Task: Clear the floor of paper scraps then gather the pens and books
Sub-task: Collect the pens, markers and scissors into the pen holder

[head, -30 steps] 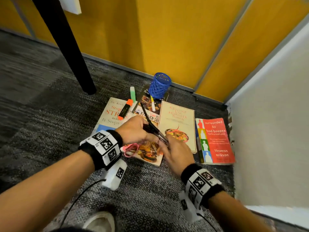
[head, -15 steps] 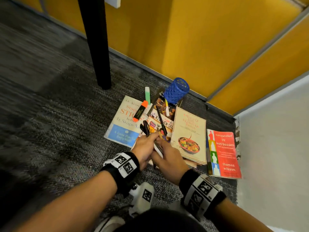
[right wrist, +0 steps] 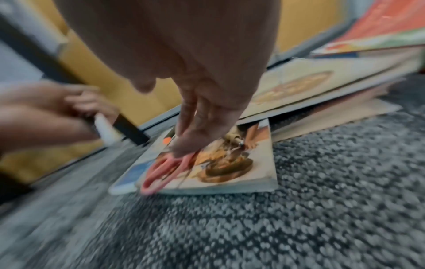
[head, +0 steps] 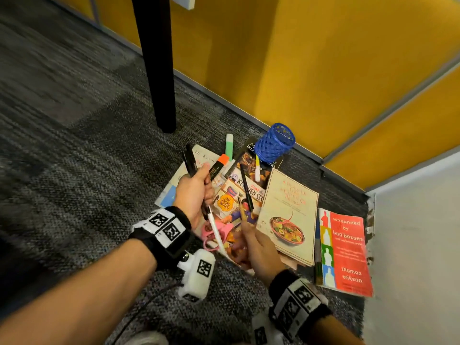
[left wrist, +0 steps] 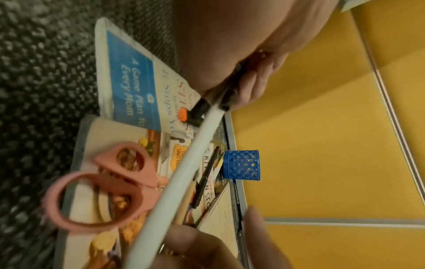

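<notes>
My left hand (head: 195, 190) grips a bundle of black pens (head: 189, 160) and a long white pen (head: 217, 235), lifted above the books; the white pen (left wrist: 184, 172) crosses the left wrist view. My right hand (head: 249, 232) reaches down with straight fingers to a brown pencil (head: 240, 207) on the cookbook (head: 231, 202), beside the pink scissors (head: 211, 231). A black pen (head: 246, 188), an orange highlighter (head: 219, 165), a green highlighter (head: 229, 145) and a yellow-white pen (head: 257, 170) lie loose. A beige book (head: 288, 215) and a red book (head: 348, 250) lie to the right.
A blue mesh pen holder (head: 275, 143) lies tipped on the far books by the yellow wall panels. A black table leg (head: 156, 63) stands to the far left. A white wall (head: 418, 245) closes the right side. Grey carpet (head: 74, 145) spreads to the left.
My left hand has lifted away to the far left with the black pens and white pen. My right hand has let go of them and moved down to the pencil on the cookbook.
</notes>
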### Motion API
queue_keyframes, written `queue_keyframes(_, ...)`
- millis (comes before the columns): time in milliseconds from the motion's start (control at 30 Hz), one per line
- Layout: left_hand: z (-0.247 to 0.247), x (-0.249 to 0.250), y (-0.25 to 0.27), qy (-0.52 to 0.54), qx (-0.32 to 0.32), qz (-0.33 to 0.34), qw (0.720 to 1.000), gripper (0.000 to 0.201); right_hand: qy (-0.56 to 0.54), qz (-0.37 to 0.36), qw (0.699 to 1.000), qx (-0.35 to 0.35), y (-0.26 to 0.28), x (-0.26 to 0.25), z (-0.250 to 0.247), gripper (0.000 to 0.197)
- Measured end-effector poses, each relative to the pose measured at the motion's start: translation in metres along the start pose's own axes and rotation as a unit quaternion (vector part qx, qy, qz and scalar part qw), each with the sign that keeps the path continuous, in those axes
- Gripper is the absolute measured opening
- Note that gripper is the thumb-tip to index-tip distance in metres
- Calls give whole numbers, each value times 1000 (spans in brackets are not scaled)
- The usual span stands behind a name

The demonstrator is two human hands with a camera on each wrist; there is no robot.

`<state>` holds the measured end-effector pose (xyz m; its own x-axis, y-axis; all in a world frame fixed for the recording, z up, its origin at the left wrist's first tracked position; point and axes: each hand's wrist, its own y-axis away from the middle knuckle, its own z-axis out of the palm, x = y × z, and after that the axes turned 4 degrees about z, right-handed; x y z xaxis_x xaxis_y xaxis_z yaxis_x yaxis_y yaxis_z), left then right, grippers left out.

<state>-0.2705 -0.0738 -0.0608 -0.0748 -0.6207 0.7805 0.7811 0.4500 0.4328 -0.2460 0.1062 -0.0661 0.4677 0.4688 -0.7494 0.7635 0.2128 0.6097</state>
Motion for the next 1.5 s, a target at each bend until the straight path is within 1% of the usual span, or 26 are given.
queue_keyframes(133, 12, 5, 13, -31, 9, 83, 996, 40, -194, 39, 970, -139, 2, -15, 27, 80)
queue_keyframes(200, 18, -3, 22, -20, -1, 68, 997, 30, -287, 33, 942, -169, 4, -32, 39, 70)
queue_keyframes(267, 20, -8, 30, -48, -17, 36, 998, 31, -299, 21, 938, -174, 4, -45, 43, 65)
queue_keyframes(300, 18, -11, 30, -71, -21, 34, 997, 34, -240, 4, 960, -143, 3, -46, 42, 66)
queue_keyframes(367, 14, -11, 30, -125, -52, 40, 990, 37, -5, -68, 997, -24, -7, -36, 29, 65)
queue_keyframes(400, 12, -8, 30, -171, -72, 38, 982, 40, 156, -126, 978, 48, -14, -28, 19, 60)
queue_keyframes(433, 6, -8, 25, -222, -84, 35, 971, 44, 331, -171, 921, 113, -20, -20, 7, 54)
queue_keyframes(467, 2, -8, 24, -272, -99, 33, 957, 45, 471, -182, 851, 144, -23, -13, -3, 49)
queue_keyframes(500, -3, -9, 21, -318, -108, 33, 941, 47, 560, -168, 798, 145, -25, -6, -12, 49)
queue_keyframes(533, -8, -10, 19, -360, -118, 32, 925, 53, 611, -146, 766, 135, -26, 0, -18, 49)
queue_keyframes(600, -12, -11, 17, -401, -154, 41, 902, 57, 636, -130, 753, 106, -28, 11, -24, 45)
queue_keyframes(700, -12, -15, 17, -432, -191, 59, 879, 37, 653, -188, 728, 95, -26, 13, -26, 41)
queue_keyframes(733, -10, -13, 19, -446, -191, 62, 872, 29, 649, -195, 731, 83, -24, 9, -27, 43)
queue_keyframes(800, -8, -11, 24, -492, -206, 88, 841, 31, 599, -206, 773, 48, -20, 0, -33, 41)
queue_keyframes(833, -6, -9, 25, -524, -214, 112, 817, 38, 557, -218, 800, 42, -17, -8, -37, 34)
queue_keyframes(900, -4, -6, 26, -613, -236, 150, 739, 57, 453, -253, 854, 43, -10, -25, -43, 19)
queue_keyframes(967, -2, -7, 25, -655, -238, 158, 700, 76, 339, -261, 903, 35, -7, -42, -47, 12)
queue_keyframes(1033, -3, -8, 22, -643, -225, 185, 708, 55, 204, -233, 950, -25, -10, -60, -51, 13)
queue_keyframes(1100, -6, -8, 16, -616, -195, 181, 741, 38, 84, -199, 973, -80, -19, -75, -51, 16)
queue_keyframes(1167, -12, -8, 9, -594, -148, 140, 779, 38, 91, -181, 979, -33, -37, -78, -50, 24)
queue_keyframes(1200, -16, -7, 5, -592, -126, 129, 785, 38, 163, -175, 971, 21, -48, -77, -50, 27)
queue_keyframes(1267, -23, -7, 0, -589, -100, 109, 795, 35, 389, -156, 900, 115, -68, -66, -47, 34)
queue_keyframes(1300, -27, -6, 0, -579, -103, 98, 803, 35, 473, -145, 858, 135, -76, -60, -44, 39)
queue_keyframes(1367, -32, -8, -2, -536, -120, 94, 830, 33, 553, -135, 812, 133, -87, -46, -35, 48)
queue_keyframes(1433, -35, -10, -1, -488, -143, 100, 855, 30, 577, -140, 793, 133, -93, -36, -29, 48)
queue_keyframes(1500, -34, -11, 0, -457, -150, 81, 873, 32, 566, -152, 798, 142, -95, -33, -28, 39)
